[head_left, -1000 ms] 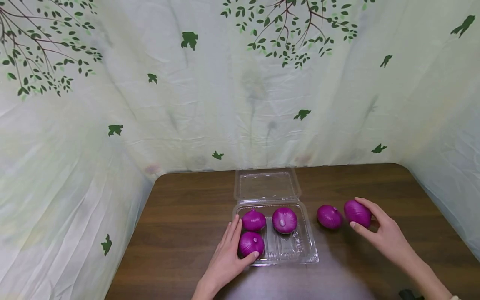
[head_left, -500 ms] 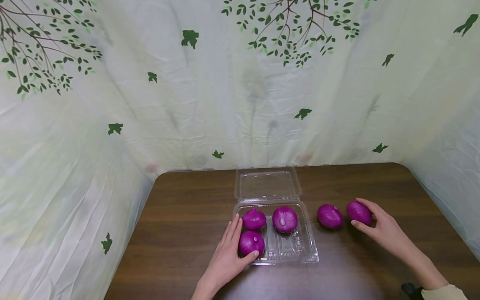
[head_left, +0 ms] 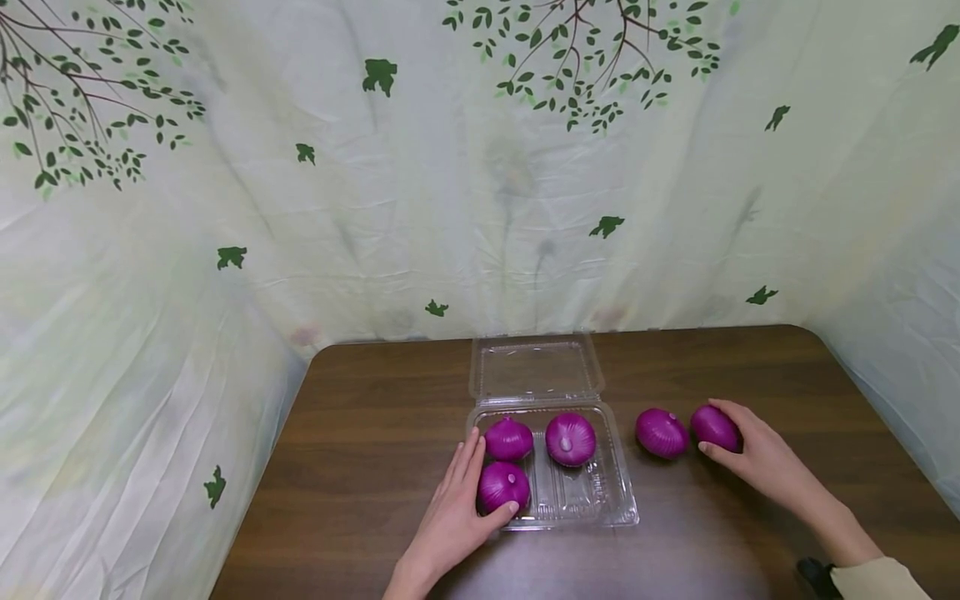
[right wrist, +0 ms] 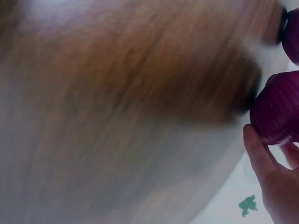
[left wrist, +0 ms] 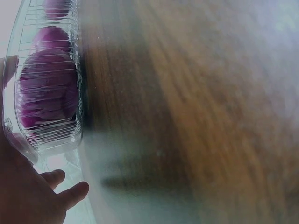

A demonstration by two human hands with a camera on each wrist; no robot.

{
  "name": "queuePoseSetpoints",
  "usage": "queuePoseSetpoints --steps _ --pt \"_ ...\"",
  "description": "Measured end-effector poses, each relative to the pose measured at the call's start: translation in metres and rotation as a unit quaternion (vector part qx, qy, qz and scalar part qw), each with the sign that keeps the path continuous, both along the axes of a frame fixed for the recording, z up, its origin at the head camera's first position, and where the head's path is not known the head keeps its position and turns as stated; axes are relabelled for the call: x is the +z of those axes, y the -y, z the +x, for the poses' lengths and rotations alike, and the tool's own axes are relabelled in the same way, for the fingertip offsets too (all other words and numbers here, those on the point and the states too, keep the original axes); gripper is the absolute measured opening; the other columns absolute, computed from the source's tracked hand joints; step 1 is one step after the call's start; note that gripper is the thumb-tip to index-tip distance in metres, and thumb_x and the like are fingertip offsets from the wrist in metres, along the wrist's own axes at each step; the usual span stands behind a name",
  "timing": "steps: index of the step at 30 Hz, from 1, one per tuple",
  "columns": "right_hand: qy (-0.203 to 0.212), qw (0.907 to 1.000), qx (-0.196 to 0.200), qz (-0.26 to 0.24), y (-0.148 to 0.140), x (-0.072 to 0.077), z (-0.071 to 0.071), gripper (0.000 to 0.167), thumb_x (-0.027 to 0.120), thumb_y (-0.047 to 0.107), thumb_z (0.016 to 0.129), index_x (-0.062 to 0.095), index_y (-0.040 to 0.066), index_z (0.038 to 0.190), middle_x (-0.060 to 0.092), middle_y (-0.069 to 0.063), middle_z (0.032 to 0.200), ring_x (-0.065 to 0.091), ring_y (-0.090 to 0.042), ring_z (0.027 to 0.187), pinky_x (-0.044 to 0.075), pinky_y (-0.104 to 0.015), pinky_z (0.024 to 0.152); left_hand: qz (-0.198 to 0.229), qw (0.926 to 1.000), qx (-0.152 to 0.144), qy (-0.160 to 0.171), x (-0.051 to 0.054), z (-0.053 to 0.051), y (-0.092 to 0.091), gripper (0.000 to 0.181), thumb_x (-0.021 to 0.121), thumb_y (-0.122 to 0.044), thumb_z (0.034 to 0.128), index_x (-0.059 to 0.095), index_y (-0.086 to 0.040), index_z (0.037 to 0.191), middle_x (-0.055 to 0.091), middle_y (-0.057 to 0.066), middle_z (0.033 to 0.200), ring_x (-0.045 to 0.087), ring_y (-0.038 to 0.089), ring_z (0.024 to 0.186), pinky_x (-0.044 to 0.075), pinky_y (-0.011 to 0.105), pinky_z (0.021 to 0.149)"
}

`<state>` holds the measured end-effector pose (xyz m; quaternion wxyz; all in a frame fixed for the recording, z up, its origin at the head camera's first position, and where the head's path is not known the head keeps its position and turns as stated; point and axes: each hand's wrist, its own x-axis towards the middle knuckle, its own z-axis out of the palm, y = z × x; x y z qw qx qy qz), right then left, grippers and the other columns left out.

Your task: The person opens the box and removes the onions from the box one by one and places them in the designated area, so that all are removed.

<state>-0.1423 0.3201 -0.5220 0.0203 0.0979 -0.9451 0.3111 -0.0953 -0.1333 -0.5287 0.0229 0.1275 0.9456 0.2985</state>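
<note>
A clear plastic container (head_left: 570, 500) lies unfolded on the table, with three purple onions in its base: back left (head_left: 508, 439), front left (head_left: 503, 487) and back right (head_left: 571, 439). My left hand (head_left: 453, 517) rests along the container's left side, fingers extended, thumb at the front-left onion. In the left wrist view that hand (left wrist: 28, 191) is beside the container wall (left wrist: 56, 144). To the right, my right hand (head_left: 772, 467) holds another onion (head_left: 715, 428) between thumb and fingers; the right wrist view shows this onion (right wrist: 278, 107) at the fingertips. One more onion (head_left: 662, 432) sits just left of it.
The container's lid (head_left: 534, 371) lies back toward the table's far edge. Behind the brown wooden table (head_left: 360, 467) hangs a pale cloth (head_left: 405, 208) printed with leaves and branches. A dark object (head_left: 816, 575) is by the right sleeve.
The onion in my right hand has shifted slightly and sits a little lower than a second ago. More of the right sleeve shows. My left hand and the container have stayed in place.
</note>
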Motion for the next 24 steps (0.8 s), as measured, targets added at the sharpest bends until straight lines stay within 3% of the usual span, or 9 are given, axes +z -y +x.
queuePoseSetpoints --steps 11,24 --pt "0.030 0.9993 -0.021 0.003 0.0052 0.0005 0.0002 0.093 0.078 0.040 0.083 0.029 -0.006 0.147 0.039 -0.036 0.140 0.049 -0.052 0.117 0.045 -0.066 0.086 -0.001 1.0000 -0.001 -0.003 0.0003 -0.0003 0.0002 0.100 0.063 -0.067 0.0830 0.021 -0.015 0.158 0.006 -0.005 0.165 0.013 0.031 0.148 0.027 0.059 0.110" --pt "0.011 0.9995 -0.031 0.002 0.0068 0.0029 0.0059 0.091 0.077 0.041 0.085 0.031 -0.006 0.147 0.039 -0.036 0.141 0.044 -0.053 0.119 0.044 -0.068 0.086 -0.002 1.0000 0.000 0.004 0.0001 0.0002 0.0005 0.101 0.061 -0.069 0.0828 0.020 -0.017 0.159 0.005 -0.005 0.165 0.012 0.030 0.149 0.028 0.061 0.108"
